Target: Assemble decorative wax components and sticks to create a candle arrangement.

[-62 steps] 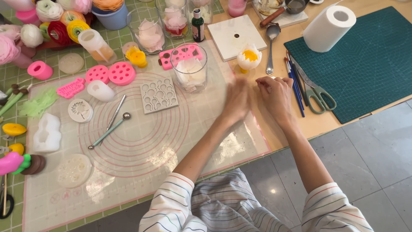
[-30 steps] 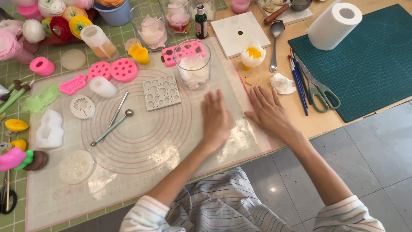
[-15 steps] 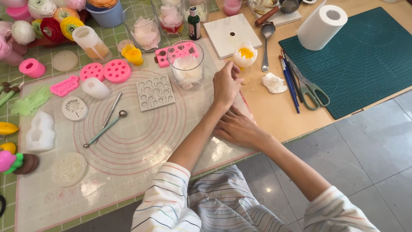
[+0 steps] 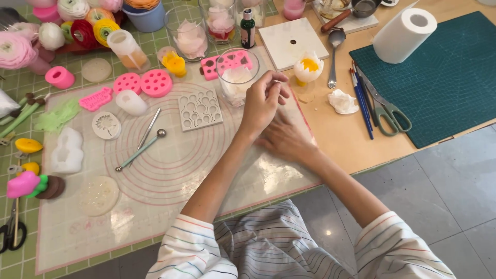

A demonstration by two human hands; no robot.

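Note:
My left hand (image 4: 263, 101) hovers over the right side of the translucent silicone mat (image 4: 155, 175), just beside a glass (image 4: 235, 77) with white paste in it. Its fingertips are pinched together, and I see nothing between them. My right hand (image 4: 283, 138) lies flat on the mat's right edge, partly hidden under my left hand. A white flower with a yellow centre (image 4: 308, 67) stands just beyond my hands. To its right, a crumpled white lump (image 4: 342, 102) lies on the wooden table.
A grey petal mould (image 4: 200, 108), a ball tool (image 4: 139, 151) and pink moulds (image 4: 142, 82) lie on the mat's left half. To the right are blue pens (image 4: 361, 101), scissors (image 4: 387, 111), a paper roll (image 4: 403, 33) and a green cutting mat (image 4: 444, 72). Jars and paste flowers crowd the back.
My hands came apart after rubbing together, and the white lump now lies on the table. My left hand rose toward the glass and my right hand settled flat beneath it.

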